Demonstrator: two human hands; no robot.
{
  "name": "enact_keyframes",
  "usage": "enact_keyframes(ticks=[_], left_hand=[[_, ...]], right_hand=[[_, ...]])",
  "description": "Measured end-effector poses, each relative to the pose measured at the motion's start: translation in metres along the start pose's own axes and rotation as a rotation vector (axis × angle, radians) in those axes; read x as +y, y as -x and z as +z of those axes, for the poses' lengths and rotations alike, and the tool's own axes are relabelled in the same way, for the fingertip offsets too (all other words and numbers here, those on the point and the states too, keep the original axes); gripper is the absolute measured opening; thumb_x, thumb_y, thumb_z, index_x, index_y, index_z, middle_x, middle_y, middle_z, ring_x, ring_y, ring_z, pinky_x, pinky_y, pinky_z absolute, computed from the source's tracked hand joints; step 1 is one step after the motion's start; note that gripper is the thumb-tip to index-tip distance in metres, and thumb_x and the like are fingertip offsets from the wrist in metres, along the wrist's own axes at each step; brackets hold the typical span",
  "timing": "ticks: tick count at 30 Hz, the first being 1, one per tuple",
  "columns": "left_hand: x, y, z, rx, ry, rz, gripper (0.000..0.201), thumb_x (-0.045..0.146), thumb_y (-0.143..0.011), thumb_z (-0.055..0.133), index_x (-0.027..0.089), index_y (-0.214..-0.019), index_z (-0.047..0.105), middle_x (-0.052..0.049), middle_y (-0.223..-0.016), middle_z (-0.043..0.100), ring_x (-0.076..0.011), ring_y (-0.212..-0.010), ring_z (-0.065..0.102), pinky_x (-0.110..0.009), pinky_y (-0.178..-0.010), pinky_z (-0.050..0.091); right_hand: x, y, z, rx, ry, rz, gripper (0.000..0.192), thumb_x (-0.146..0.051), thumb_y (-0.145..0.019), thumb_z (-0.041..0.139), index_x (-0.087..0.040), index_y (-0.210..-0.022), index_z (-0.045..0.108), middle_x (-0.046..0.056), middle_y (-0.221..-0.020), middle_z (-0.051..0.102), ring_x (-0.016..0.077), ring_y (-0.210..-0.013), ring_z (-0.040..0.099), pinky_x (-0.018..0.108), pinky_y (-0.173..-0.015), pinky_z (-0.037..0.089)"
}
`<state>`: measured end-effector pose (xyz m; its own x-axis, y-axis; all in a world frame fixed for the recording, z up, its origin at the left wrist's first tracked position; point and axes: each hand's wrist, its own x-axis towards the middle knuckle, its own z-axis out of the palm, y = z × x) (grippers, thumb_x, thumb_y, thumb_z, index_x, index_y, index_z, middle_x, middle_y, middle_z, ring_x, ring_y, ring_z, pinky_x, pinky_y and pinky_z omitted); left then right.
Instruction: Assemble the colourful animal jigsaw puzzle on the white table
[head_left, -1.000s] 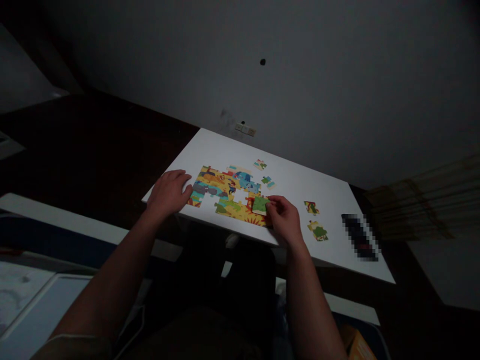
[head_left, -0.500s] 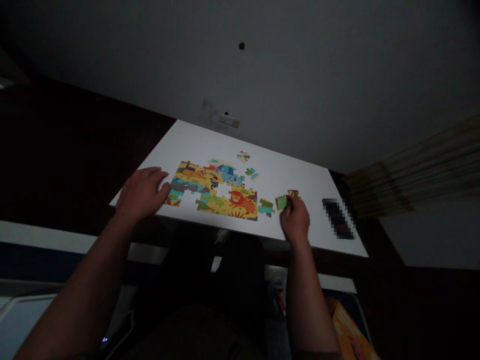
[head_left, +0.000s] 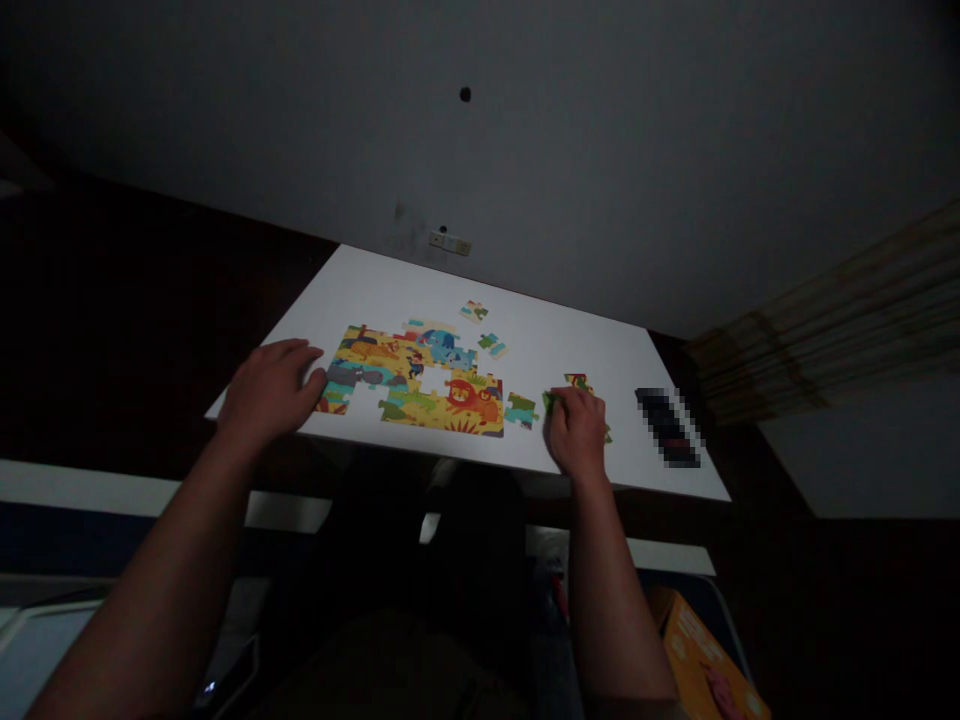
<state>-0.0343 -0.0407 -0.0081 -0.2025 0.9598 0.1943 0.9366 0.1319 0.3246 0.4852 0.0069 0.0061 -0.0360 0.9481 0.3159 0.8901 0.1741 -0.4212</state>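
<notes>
Puzzle [head_left: 411, 368]: partly joined, flat on the worktop [head_left: 592, 338], between my left hand [head_left: 274, 393] and my right hand [head_left: 579, 430]; left is nearer.
Puzzle long axis: left to right, roughly along the worktop's long edge.
Left hand state: just beside the puzzle's left end, fingers loosely spread, nothing seen in them.
Right hand state: off to the puzzle's right, fingers closed on a green piece [head_left: 548, 400].
Green piece: at my right fingertips, on the side facing the puzzle; mostly hidden, can't tell its long axis.
In between: teal-and-green piece [head_left: 521, 411], just beside the puzzle's right edge, between it and my right hand.
Gaps: one inside the puzzle, one in its near edge toward my left hand.
Other pieces: two pieces [head_left: 493, 345] near the puzzle's far right; red-and-green piece [head_left: 576, 380] just beyond my right hand.
</notes>
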Motion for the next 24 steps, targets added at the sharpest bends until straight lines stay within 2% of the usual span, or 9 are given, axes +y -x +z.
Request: enact_keyframes(ticks=[7, 17, 21, 24], left_hand=[[0.001, -0.001, -0.002, -0.009, 0.003, 0.012, 0.063, 0.054, -0.115, 0.05, 0.025, -0.157, 0.086, -0.019, -0.174, 0.075, -0.052, -0.163, 0.065, -0.074, -0.138, 0.055], [0.003, -0.001, -0.005, -0.022, -0.005, -0.004, 0.059, 0.053, -0.112, 0.055, 0.028, -0.157, 0.086, -0.015, -0.175, 0.076, -0.0481, -0.165, 0.066, -0.067, -0.141, 0.054], [0.007, 0.0, -0.009, -0.058, -0.038, 0.001, 0.069, 0.054, -0.115, 0.046, 0.019, -0.16, 0.084, -0.019, -0.178, 0.073, -0.0479, -0.166, 0.065, -0.066, -0.143, 0.052], [0.009, 0.0, -0.01, -0.066, -0.04, -0.016, 0.07, 0.053, -0.115, 0.045, 0.017, -0.162, 0.083, -0.02, -0.181, 0.071, -0.0495, -0.166, 0.064, -0.069, -0.143, 0.052]], right_hand=[[0.004, 0.002, -0.001, -0.012, -0.042, 0.003, 0.039, -0.037, -0.116, 0.051, -0.03, -0.124, 0.089, 0.019, -0.137, 0.088, 0.0445, -0.14, 0.075, 0.068, -0.134, 0.053], [0.005, 0.002, 0.0, -0.012, -0.072, -0.01, 0.033, -0.04, -0.114, 0.055, -0.03, -0.115, 0.087, 0.019, -0.132, 0.09, 0.0453, -0.135, 0.076, 0.07, -0.131, 0.054], [0.009, 0.001, 0.006, 0.046, -0.124, -0.024, 0.032, -0.046, -0.109, 0.057, -0.032, -0.107, 0.085, 0.018, -0.123, 0.091, 0.0461, -0.126, 0.077, 0.07, -0.124, 0.056], [0.012, 0.001, 0.009, 0.072, -0.15, -0.043, 0.032, -0.049, -0.108, 0.057, -0.032, -0.103, 0.083, 0.019, -0.119, 0.091, 0.0467, -0.122, 0.077, 0.069, -0.12, 0.057]])
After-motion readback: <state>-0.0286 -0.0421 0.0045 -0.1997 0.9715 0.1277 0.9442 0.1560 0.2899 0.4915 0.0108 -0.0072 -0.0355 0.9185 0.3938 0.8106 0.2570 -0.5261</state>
